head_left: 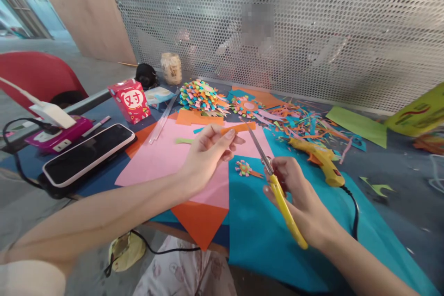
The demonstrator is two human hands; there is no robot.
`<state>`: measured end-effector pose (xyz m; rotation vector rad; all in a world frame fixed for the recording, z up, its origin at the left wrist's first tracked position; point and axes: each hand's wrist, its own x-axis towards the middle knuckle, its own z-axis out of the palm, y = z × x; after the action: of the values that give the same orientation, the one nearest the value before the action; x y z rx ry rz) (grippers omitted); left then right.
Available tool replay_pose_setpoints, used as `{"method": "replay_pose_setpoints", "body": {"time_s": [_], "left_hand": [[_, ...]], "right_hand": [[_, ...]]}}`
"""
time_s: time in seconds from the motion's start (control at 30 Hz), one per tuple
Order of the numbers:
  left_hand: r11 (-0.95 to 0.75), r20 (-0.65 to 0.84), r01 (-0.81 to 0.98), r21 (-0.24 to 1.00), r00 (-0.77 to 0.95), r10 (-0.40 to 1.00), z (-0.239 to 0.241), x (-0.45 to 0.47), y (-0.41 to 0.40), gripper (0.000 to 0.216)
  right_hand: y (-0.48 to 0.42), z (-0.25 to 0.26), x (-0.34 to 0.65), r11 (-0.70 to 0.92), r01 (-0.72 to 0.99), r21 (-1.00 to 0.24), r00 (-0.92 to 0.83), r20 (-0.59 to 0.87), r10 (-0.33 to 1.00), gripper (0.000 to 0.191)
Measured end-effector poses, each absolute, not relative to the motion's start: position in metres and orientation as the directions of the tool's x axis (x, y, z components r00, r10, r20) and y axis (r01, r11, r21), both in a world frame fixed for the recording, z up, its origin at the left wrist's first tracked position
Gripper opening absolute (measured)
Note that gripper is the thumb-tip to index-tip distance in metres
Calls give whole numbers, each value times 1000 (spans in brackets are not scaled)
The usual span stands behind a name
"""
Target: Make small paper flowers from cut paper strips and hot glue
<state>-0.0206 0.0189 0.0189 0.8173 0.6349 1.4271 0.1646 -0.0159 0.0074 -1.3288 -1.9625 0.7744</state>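
Note:
Between thumb and fingers, my left hand point(210, 152) pinches an orange paper strip point(244, 127) above a pink sheet point(156, 157). My right hand point(294, 189) grips yellow-handled scissors point(282, 203), their blades pointing up toward the strip's right end. Whether the blades touch the strip I cannot tell. Below the blades, a small paper rosette point(243, 168) with an orange tail lies on a blue sheet point(256, 236). A green strip point(183, 140) rests left of my left hand. Behind are a pile of fringed paper flowers point(201, 97) and a larger flat rosette point(246, 107).
A yellow glue gun point(322, 162) with a black cord lies at right, near a heap of paper scraps point(301, 120). At left are a phone point(90, 155), a purple power strip point(62, 136) and a red box point(130, 101). A perforated metal panel point(294, 23) stands behind.

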Motion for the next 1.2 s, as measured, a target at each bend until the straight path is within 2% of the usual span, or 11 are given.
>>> {"method": "replay_pose_setpoints", "body": {"time_s": [0.23, 0.8, 1.07, 1.2], "left_hand": [[1, 124, -584, 812, 174, 977, 12, -17, 16, 24], [-19, 156, -572, 820, 192, 969, 11, -17, 16, 22], [8, 88, -528, 849, 157, 984, 11, -19, 25, 13], [19, 28, -454, 891, 96, 995, 10, -22, 31, 6]], "right_hand": [[-15, 10, 161, 313, 553, -772, -292, 172, 941, 30], [-17, 10, 164, 336, 533, -777, -312, 188, 931, 26], [-8, 10, 168, 128, 454, -882, -168, 57, 984, 39], [4, 9, 177, 116, 457, -882, -89, 84, 992, 44]]}}
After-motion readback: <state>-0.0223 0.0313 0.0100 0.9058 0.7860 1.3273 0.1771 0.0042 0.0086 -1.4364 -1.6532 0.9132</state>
